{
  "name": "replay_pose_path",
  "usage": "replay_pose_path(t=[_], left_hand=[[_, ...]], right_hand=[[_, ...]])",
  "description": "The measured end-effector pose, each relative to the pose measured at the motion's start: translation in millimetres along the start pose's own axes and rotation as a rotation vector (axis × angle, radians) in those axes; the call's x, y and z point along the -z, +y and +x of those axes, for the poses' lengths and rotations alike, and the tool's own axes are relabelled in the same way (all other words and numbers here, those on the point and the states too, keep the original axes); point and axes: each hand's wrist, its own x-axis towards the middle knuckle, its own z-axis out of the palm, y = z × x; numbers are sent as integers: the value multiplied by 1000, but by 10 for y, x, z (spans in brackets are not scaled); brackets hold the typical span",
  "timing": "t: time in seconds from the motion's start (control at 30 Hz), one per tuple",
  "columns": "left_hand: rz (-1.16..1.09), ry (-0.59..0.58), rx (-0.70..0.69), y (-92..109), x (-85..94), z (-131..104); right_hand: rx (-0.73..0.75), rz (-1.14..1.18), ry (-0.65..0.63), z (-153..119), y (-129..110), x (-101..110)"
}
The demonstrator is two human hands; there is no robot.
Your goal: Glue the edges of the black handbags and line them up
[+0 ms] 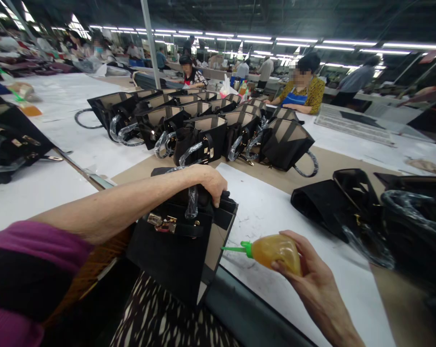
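Her left hand (211,182) clamps down over the top edge of a black handbag (178,241) standing at the table edge against her lap, while the right hand (308,274) wraps around an amber squeeze bottle (275,250), its green nozzle (235,248) pointing at the bag's side. Beyond the left hand stands a row of matching handbags (203,130); more black bags (365,207) lie past the right hand on the white sheet (275,207).

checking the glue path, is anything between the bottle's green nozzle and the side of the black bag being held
Nothing visible does. The green nozzle of the bottle in the right hand points at the black bag with open air between. The left hand grips the bag's top, clear of that side.
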Motion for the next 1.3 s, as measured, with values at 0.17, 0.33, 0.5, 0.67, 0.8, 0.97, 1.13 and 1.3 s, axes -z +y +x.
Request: replay_pose_path(t=[0.17, 0.33, 0.5, 0.67, 0.8, 0.97, 1.13, 1.3], left_hand=[[5, 9, 14, 1, -9, 6], [1, 17, 8, 4, -13, 3], [-26, 26, 14, 27, -8, -27], [9, 17, 12, 38, -1, -51], [1, 18, 16, 32, -3, -54], [1, 25, 5, 24, -13, -48], [7, 31, -2, 18, -20, -47], [6, 29, 0, 23, -27, -41]], right_hand=[[-9, -3, -2, -102, 38, -68], [7, -24, -56, -186, 43, -109], [38, -61, -80, -208, -45, -129], [31, -23, 58, -93, -126, -64], [31, 43, 171, 45, -167, -17], [6, 57, 134, 33, -133, -49], [6, -26, 25, -159, -23, -107], [-13, -47, -14, -280, -55, -171]])
